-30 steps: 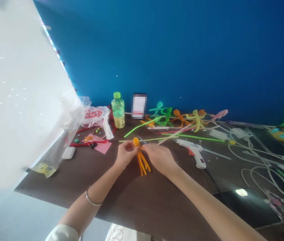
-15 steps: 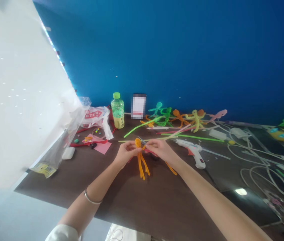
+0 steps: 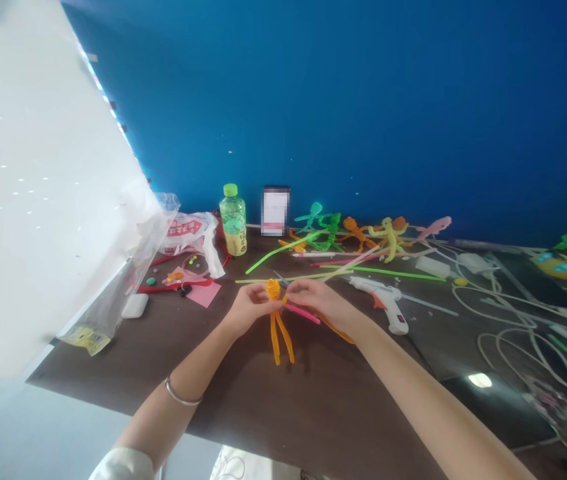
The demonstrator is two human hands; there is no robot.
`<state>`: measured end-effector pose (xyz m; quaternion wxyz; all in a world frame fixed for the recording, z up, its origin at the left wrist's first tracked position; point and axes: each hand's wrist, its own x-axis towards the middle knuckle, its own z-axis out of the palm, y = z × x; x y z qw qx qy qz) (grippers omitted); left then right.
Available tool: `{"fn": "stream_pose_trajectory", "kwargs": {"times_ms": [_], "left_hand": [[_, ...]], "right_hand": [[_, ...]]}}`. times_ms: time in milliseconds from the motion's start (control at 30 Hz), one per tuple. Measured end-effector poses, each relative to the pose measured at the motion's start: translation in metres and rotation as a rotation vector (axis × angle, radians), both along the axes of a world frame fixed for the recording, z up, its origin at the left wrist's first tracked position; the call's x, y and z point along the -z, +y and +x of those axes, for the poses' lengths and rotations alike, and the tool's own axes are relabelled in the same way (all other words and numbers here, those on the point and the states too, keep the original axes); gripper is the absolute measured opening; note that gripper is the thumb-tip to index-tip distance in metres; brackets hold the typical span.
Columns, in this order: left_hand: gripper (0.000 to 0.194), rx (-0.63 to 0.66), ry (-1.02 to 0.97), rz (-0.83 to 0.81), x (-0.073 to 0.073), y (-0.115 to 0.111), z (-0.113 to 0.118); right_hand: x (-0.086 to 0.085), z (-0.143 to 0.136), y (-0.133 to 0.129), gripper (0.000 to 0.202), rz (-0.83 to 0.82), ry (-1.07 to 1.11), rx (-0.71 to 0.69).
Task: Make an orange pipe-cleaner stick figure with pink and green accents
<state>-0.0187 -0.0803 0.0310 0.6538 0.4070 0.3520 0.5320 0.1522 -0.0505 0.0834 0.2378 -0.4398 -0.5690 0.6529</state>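
An orange pipe-cleaner figure [image 3: 273,289] with a coiled head and long dangling legs is upright above the dark table. My left hand [image 3: 249,308] pinches it from the left, just below the head. My right hand [image 3: 317,299] is closed at its right side, fingertips on a short orange pipe-cleaner piece by the body; the exact grip is partly hidden. A pink pipe cleaner [image 3: 307,315] shows under the right hand. Behind the right palm, another orange pipe cleaner [image 3: 337,329] slants down. Grey pointed blades [image 3: 280,279], perhaps scissors, lie just behind the fingers.
Right of my hands lies a white glue gun [image 3: 388,307]. Finished pipe-cleaner figures [image 3: 389,237] line the blue wall, beside a phone [image 3: 275,212] and a green-capped bottle [image 3: 233,223]. Loose green pipe cleaners [image 3: 388,273] lie in front. White cables [image 3: 493,313] tangle at right; plastic bags [image 3: 191,233] sit left.
The figure has turned slightly and its legs now hang further apart. The pink pipe cleaner shows more fully below my right hand. Both hands keep their hold nearly in place.
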Motion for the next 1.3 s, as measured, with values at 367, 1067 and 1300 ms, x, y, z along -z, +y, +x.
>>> {"fn": "stream_pose_trajectory", "kwargs": {"times_ms": [367, 1067, 1300], "left_hand": [[0.026, -0.318, 0.073, 0.040, 0.002, 0.001, 0.002], [0.031, -0.091, 0.000, -0.019, 0.001, 0.002, -0.001], [0.028, -0.173, -0.089, -0.062, 0.003, 0.003, 0.002]], "right_hand": [[0.029, -0.029, -0.033, 0.020, 0.425, -0.245, 0.202], [-0.002, -0.006, 0.004, 0.020, 0.636, -0.369, 0.068], [0.025, -0.018, -0.010, 0.034, 0.093, -0.045, 0.103]]}}
